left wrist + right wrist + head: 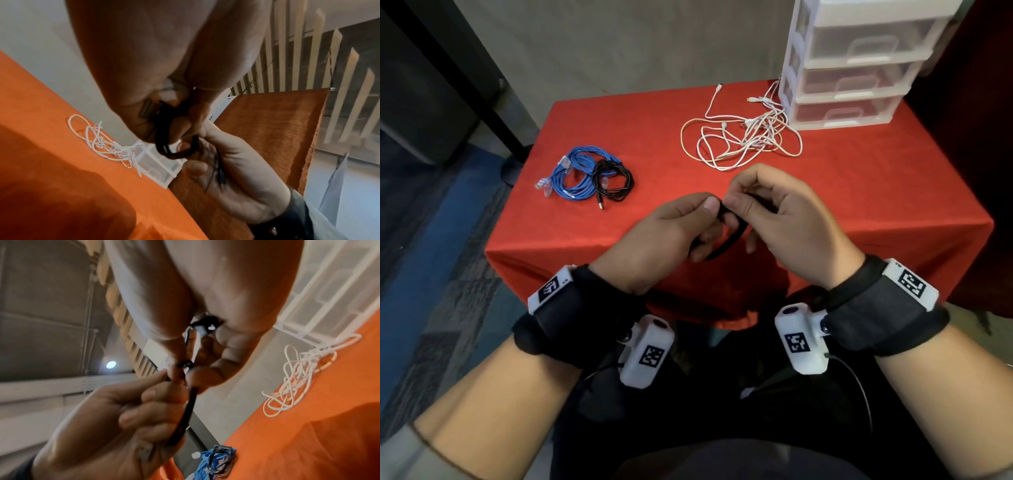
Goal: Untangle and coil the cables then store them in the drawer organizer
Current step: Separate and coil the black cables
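Head view evenly lit, fairly sharp, edges bowed by wide angle. Wrist views dimmer, soft — near hands blurred, dark shadows on the cloth [51, 186]. One ceiling lamp [111, 364] glares.

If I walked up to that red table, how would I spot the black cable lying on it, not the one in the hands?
Start at the red table and go to its left side, far from the plastic drawers. The black cable lies coiled against the blue cable, the only dark coil lying there.

Head view: high, facing forward and down over the worktop [842, 192], hands [664, 236] near. Wrist views: very close under each palm, facing outward. All three share the white cable tangle [743, 137].
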Motion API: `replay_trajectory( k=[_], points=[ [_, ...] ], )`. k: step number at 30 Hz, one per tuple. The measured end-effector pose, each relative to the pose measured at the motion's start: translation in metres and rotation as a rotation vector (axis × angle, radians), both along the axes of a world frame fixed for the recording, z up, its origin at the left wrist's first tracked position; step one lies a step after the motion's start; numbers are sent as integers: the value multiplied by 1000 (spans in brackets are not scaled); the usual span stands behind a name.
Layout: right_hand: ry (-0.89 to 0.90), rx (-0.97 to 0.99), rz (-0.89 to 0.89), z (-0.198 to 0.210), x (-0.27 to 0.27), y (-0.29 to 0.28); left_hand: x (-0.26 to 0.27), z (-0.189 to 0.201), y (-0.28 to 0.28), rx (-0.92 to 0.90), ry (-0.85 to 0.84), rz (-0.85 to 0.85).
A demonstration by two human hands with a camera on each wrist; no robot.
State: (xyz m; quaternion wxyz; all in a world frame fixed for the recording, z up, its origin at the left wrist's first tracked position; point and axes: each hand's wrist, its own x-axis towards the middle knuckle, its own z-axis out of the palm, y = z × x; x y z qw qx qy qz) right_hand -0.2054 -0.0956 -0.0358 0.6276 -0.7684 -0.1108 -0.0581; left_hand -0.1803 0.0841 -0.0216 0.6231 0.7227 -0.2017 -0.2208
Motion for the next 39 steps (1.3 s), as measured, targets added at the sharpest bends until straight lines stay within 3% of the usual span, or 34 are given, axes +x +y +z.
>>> replay_trajectory(
  k=[6, 9, 14, 18, 22, 29, 32, 35, 39],
  points=[
    [-54, 26, -227, -9, 10, 11, 4, -13, -5, -155, 87, 152],
    [-45, 134, -286, -8, 13, 9, 1, -15, -1, -78, 127, 141],
    [-24, 135, -263, -11, 8, 10, 2, -18, 1, -56, 85, 215],
    [-115, -153, -277, -16, 17, -4, 5, -20, 3, 128, -190, 248],
    [-150, -356, -354, -15, 25, -15, 2, -20, 6, 173, -234, 81],
    [-117, -668, -305, -18, 25, -15, -2, -19, 4, 165, -214, 48],
    [-104, -613, -228, -11, 24, -17, -1, -21, 4, 157, -218, 88],
    [21, -448, -128, 0, 18, -17, 4, -23, 3, 134, -216, 173],
    [-20, -453, 49, 1, 7, -10, 7, -25, -1, 162, -258, 256]
  ],
)
